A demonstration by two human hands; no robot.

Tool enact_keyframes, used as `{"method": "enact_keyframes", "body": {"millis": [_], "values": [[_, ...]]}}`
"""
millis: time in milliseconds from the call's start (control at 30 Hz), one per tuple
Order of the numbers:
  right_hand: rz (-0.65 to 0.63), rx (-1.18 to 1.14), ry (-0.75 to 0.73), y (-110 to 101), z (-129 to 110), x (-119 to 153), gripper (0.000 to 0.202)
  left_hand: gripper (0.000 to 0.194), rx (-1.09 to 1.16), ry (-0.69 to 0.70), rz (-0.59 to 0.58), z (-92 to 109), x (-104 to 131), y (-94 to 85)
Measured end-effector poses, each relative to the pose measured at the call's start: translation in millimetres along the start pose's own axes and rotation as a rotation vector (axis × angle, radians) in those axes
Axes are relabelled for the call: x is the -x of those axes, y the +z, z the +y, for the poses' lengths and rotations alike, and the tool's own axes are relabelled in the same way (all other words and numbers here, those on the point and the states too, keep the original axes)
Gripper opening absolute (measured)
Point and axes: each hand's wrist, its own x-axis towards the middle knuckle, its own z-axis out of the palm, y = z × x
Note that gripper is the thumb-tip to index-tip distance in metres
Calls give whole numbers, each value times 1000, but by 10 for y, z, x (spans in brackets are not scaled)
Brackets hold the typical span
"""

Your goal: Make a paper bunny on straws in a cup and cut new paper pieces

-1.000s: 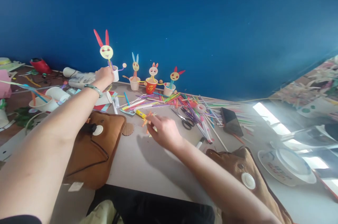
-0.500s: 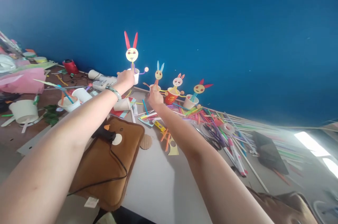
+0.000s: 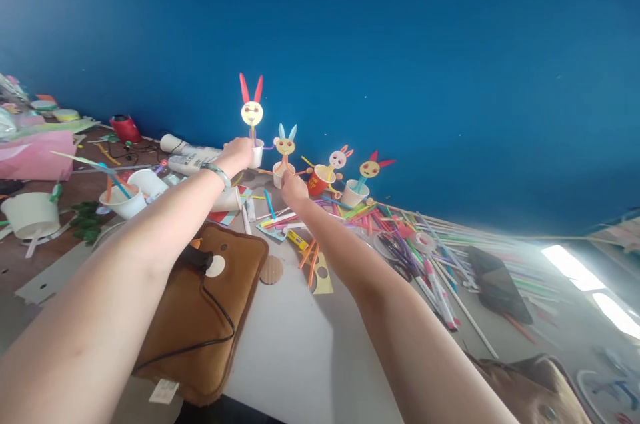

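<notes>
My left hand (image 3: 239,155) is closed on a white paper cup (image 3: 257,154) that bears a puppet with a round cream face (image 3: 252,113) and long red ears. With fingers wrapped at its front, my right hand (image 3: 294,189) grips another paper cup (image 3: 280,175); its puppet has a yellow face (image 3: 285,147) and light blue ears. Just right of that stands a red paper cup (image 3: 320,183) with a pink-eared rabbit face (image 3: 337,159). Beyond it a white cup (image 3: 354,193) carries a tilted yellow face (image 3: 369,169) with red ears. My fingertips are partly hidden.
Coloured sticks and pipe cleaners (image 3: 380,227) spread along the wall, with scissors (image 3: 395,251) and markers (image 3: 441,297) among them. A brown cushion (image 3: 220,324) with a black cable lies in front of my left arm. More paper cups (image 3: 31,216) stand at left. A blue wall (image 3: 400,44) closes the back.
The left cup has come lower, towards the table. The blue-eared puppet has turned and shifted left in my right hand. The red cup tilts more, and the view has swung slightly.
</notes>
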Motion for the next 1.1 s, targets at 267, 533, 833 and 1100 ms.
{"method": "enact_keyframes", "body": {"millis": [267, 533, 833, 1100], "values": [[14, 13, 2, -31, 36, -13, 36, 31, -122, 50, -94, 193, 114, 194], [-10, 14, 15, -80, -4, -3, 35, 34, -147, 69, -134, 103, 109, 357], [34, 18, -7, -110, -6, 174, 47, 36, -104, 74, -168, 44, 157, 379], [158, -32, -20, -21, 361, 666, 39, 36, -104, 72, -182, 98, 253, 250]]}}
